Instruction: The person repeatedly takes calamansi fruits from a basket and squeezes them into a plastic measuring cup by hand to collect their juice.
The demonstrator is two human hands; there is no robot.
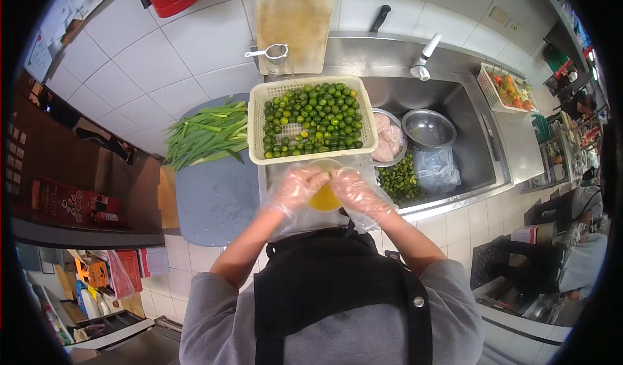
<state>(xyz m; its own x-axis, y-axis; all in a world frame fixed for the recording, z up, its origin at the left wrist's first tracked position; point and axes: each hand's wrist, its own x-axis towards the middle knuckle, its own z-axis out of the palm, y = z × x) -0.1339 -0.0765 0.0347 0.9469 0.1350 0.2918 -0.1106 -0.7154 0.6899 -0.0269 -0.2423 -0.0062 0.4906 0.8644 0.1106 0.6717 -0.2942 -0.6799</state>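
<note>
My left hand [299, 188] and my right hand [354, 190] wear loose clear plastic gloves and meet above a round container of yellow juice [323, 200]. The fingers of both hands are curled closed; whatever they hold is too small or hidden to make out. Just beyond them a cream plastic basket [256, 121] bears many small green citrus fruits [324, 109], a few of them yellowish. To the right, in the sink, lies a heap of squeezed green citrus halves [399, 182].
Left are spring onions [211, 131] on a grey board [207, 203]. The steel sink [477, 138] holds a bowl of raw meat [387, 139], a metal bowl [429, 129] and a plastic bag [437, 170]. A strainer [276, 51] rests on a glass behind the basket. Other people stand far right.
</note>
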